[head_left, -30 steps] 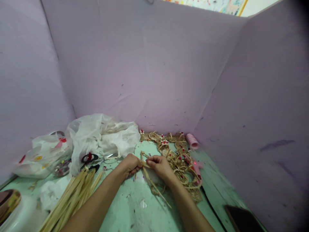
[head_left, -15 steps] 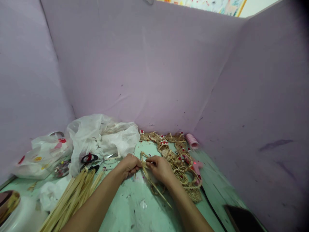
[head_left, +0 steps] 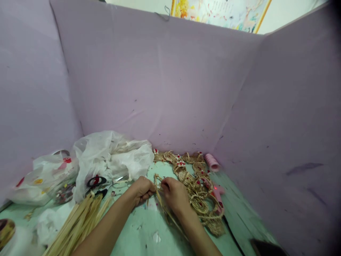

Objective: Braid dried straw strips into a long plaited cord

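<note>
A thin braid of straw-coloured plant fibre (head_left: 157, 177) runs between my two hands, its small loop at the top and its loose strands trailing down to the right. My left hand (head_left: 144, 190) is closed, pinching the braid from the left. From the right, my right hand (head_left: 174, 193) also pinches the strands, fingers curled in and fingertips partly hidden. Just beyond my right hand lies a woven straw piece (head_left: 199, 202) of coils and braids with red and white beads. A bundle of flat straw strips (head_left: 76, 224) lies beside my left forearm.
Black-handled scissors (head_left: 96, 181) lie near white plastic bags (head_left: 114, 153). A pink thread spool (head_left: 212, 162) rests by the back wall. Behind the woven piece is a pink glue gun (head_left: 218, 192) with a lit red light and black cord. A dark flat object (head_left: 266, 248) sits lower right.
My right hand has turned and curled more, still close to my left hand at the braid. The whole view has tilted up slightly, showing more of the framed picture above the wall.
</note>
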Demonstrator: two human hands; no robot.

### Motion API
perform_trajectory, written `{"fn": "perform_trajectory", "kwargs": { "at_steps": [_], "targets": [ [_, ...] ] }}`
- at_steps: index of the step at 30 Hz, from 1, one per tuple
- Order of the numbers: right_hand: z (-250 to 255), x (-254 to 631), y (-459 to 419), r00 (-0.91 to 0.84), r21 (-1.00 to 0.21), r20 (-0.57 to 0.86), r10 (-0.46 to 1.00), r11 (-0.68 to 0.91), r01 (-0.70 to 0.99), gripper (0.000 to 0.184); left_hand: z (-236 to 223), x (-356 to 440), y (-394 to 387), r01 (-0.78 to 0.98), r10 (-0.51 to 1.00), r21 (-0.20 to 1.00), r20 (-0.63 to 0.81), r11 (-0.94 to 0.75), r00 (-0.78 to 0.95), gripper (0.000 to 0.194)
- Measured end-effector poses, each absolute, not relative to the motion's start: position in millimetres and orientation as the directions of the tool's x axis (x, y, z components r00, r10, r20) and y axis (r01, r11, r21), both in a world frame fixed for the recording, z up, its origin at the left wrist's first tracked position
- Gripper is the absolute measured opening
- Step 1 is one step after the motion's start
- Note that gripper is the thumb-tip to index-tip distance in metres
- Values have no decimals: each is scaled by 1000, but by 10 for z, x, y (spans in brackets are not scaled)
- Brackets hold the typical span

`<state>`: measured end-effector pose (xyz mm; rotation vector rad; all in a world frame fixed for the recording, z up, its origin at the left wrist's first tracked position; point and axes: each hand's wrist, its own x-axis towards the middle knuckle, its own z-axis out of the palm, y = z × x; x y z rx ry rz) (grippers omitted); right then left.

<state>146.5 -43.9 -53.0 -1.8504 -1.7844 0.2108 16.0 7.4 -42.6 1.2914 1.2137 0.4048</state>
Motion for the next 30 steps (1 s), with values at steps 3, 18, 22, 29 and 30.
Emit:
{"fn": "perform_trajectory", "kwargs": {
  "at_steps": [3,18,22,29,30],
  "targets": [
    [-535,1473,-440,90,-585,186,978,37,810,17,-408,171,68,355,790,856,-495,374,361,20],
    [-682,1487,-287,121,-787,55,991,-32,616,35,-412,179,76,370,789,846,-509,385,344,15],
    [-691,1449,-260,171,-900,-114,979,-174,399,25,-403,176,70,390,795,845,-503,367,341,15],
    [-617,1411,-242,105,-917,-354,929,-367,158,9,-377,178,52,417,806,841,-492,344,328,13],
    [-626,1419,-226,106,-902,-365,925,-379,204,11,-376,179,52,431,809,835,-494,341,318,13]
  ]
}}
